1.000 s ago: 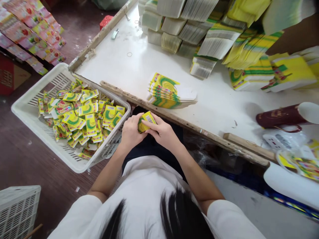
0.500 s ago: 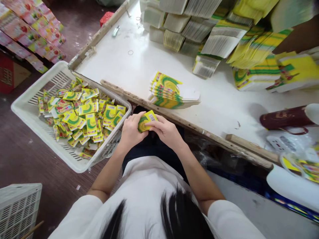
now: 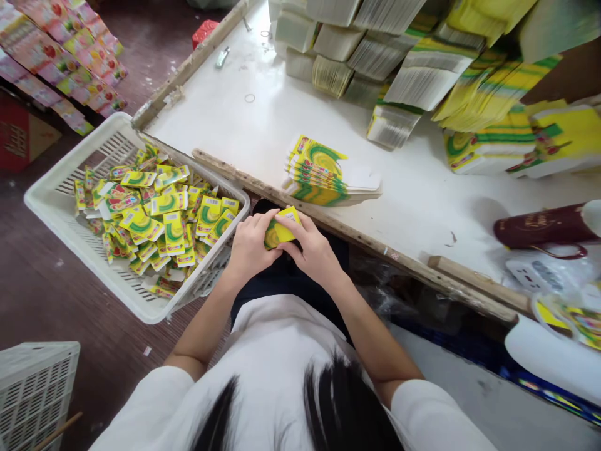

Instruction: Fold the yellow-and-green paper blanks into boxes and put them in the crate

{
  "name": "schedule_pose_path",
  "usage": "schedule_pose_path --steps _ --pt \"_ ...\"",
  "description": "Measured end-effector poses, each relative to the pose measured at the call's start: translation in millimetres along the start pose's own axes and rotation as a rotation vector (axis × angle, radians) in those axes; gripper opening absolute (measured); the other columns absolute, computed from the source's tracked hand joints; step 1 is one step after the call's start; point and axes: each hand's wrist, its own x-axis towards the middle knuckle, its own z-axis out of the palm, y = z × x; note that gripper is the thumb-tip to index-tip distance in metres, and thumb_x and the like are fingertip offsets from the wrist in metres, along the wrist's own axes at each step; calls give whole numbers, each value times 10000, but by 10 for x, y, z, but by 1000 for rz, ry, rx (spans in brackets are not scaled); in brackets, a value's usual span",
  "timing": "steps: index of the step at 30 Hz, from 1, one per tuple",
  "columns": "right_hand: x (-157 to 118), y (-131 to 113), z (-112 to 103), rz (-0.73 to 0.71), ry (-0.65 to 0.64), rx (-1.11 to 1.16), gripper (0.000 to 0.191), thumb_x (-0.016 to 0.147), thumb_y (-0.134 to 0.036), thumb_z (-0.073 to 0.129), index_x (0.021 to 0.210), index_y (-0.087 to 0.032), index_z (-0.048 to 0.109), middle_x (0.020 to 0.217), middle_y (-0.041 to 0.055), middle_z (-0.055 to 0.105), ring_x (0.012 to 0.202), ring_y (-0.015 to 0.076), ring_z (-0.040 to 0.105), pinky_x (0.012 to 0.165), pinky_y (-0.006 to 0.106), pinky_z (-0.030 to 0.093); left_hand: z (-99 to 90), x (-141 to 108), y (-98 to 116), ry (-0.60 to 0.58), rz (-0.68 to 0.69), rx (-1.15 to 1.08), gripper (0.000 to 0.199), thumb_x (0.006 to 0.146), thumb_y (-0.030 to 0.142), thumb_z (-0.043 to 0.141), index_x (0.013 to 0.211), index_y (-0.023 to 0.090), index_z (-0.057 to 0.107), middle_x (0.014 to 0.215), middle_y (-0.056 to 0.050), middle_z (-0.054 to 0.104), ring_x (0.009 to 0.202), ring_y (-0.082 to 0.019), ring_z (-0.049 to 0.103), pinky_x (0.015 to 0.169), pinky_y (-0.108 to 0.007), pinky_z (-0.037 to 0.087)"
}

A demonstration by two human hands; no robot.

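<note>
A small yellow-and-green box [image 3: 285,229] is held between my two hands, just off the table's front edge. My left hand [image 3: 252,244] wraps round its left side. On its right side, the thumb and fingers of my right hand [image 3: 313,249] grip it near the yellow end. Beyond my hands, a fanned stack of flat yellow-and-green cartons [image 3: 323,169] lies on the white table [image 3: 413,194]. To the left, a white plastic basket [image 3: 89,258] holds several yellow-and-green boxes [image 3: 173,232].
Bundles of flat cartons [image 3: 394,44] are piled along the back of the table. A dark red mug [image 3: 539,225] lies at the right beside a power strip [image 3: 530,272]. A wooden strip [image 3: 479,285] runs along the front edge. Another crate [image 3: 37,388] stands at lower left.
The fingers of my right hand have shifted up over the box, and its yellow end is turned differently. The whole view has moved slightly.
</note>
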Motion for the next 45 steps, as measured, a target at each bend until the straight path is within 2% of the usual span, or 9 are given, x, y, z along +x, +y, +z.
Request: schedule_pose_path --steps 4,8,11,17,24,35,45 --pt "-9 1 -4 -14 20 -7 422 957 -294 582 1379 -275 568 1570 122 406 1436 304 442 1148 491 444 4 3 1 -5 12 12 628 781 290 682 1365 146 502 1233 -129 660 1119 -306 616 981 -440 458" --pt "-6 3 -25 -23 9 -18 431 927 -279 632 1354 -259 585 1551 131 440 1403 305 486 1141 491 452 7 -2 6 -31 -4 15 638 787 330 690 1369 159 495 1238 -127 657 1127 -308 610 980 -442 457" --pt "-6 -4 -35 -35 26 -22 353 934 -293 623 1278 -213 635 1525 168 468 1379 302 515 1119 473 475 10 -7 16 -42 -18 7 626 786 320 678 1364 162 496 1238 -124 656 1129 -303 609 977 -437 459" --pt "-14 -2 -34 -58 52 13 267 940 -308 617 1174 -199 687 1512 181 488 1353 298 544 1083 468 504 22 -11 22 -53 -34 4 620 771 282 666 1356 152 508 1208 -121 663 1116 -301 613 970 -434 466" --pt "-25 13 -6 -69 86 56 107 903 -241 662 979 -224 735 1532 126 485 1338 290 562 1056 447 527 21 -11 12 -39 -30 -10 625 765 281 673 1353 133 520 1193 -128 666 1108 -304 617 967 -437 475" --pt "-7 -28 -30 -3 61 41 242 916 -257 646 1147 -268 717 1551 92 472 1365 277 541 1105 451 492 21 1 30 -34 -32 -16 647 750 253 658 1369 163 495 1199 -118 665 1123 -300 616 957 -429 479" --pt "-19 -13 -35 -15 89 29 187 939 -322 619 1058 -242 739 1520 116 510 1324 262 582 1081 420 511 56 -6 52 -42 -34 -11 652 729 247 651 1358 155 509 1174 -113 672 1100 -293 627 947 -417 488"
